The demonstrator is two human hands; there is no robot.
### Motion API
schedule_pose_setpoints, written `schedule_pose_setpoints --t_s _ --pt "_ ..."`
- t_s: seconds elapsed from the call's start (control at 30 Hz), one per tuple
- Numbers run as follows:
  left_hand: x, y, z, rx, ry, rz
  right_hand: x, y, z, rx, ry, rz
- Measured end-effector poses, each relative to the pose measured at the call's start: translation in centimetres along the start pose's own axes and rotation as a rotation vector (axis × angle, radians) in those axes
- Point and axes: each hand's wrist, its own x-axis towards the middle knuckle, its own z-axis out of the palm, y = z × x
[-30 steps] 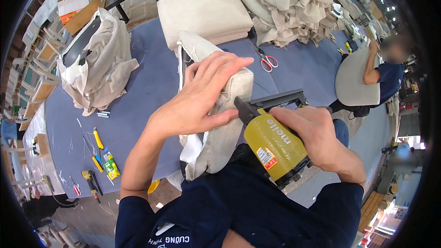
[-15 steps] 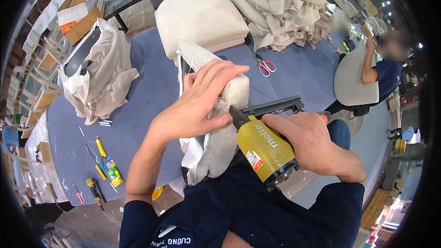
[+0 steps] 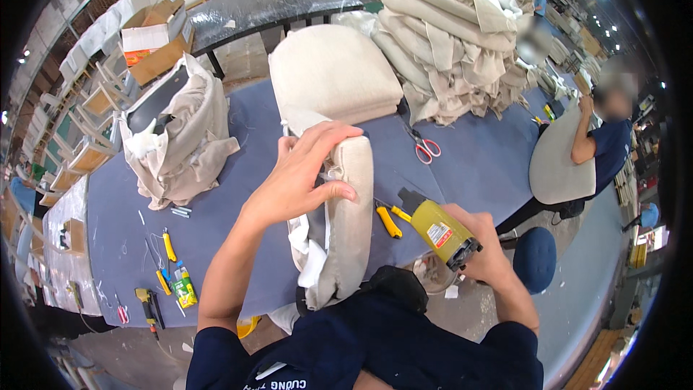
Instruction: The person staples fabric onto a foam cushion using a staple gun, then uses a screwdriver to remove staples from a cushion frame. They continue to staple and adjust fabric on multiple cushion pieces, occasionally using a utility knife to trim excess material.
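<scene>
1. Left hand point(image 3: 303, 173): fingers spread, palm down on the upper end of a cushion point(image 3: 345, 231); thumb presses the fabric on the near side, fingertips reach over the top edge.
2. Cushion: beige, upholstered, stands on edge at the near rim of the bench point(image 3: 238, 245), leaning toward the person. Loose white fabric point(image 3: 307, 245) hangs out along its left side.
3. Right hand point(image 3: 480, 242): closed around the grip of a yellow stapler point(image 3: 440, 231), held off the bench's near edge, to the right of the cushion and apart from it. Nose of the stapler points up-left toward the bench.
4. Yellow-handled tool point(image 3: 388, 220) lies on the bench between cushion and stapler.
5. Red-handled scissors point(image 3: 424, 146) lie further back on the blue bench top, right of centre.
6. A second beige cushion point(image 3: 332, 76) lies flat behind the first.
7. Pile of beige covers point(image 3: 455, 43) at far right of the bench.
8. Half-covered seat frame point(image 3: 177, 137) sits at the left, fabric draped over it.
9. Small tools point(image 3: 173, 274) (yellow handles, a green-and-yellow item) are scattered at the near left of the bench.
10. Another person point(image 3: 603, 144) in a dark blue shirt works at the bench's right end, holding a pale rounded seat panel point(image 3: 559, 162).
11. Cardboard box point(image 3: 155, 36) stands beyond the bench at far left.
</scene>
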Motion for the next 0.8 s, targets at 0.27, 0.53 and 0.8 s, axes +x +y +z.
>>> schedule_pose_setpoints --t_s 0.27,0.53,0.8 --pt "-2.5 0.3 -1.6 0.37 0.374 -0.183 -6.2 7.8 7.0 -0.103 0.387 0.133" --pt "-4.7 -2.5 -1.8 0.08 0.366 -0.391 -3.9 9.0 11.9 0.15 0.337 0.056" --pt "-6.3 -5.9 -1.6 0.493 0.669 -0.532 3.2 6.0 16.3 0.371 0.244 -0.227"
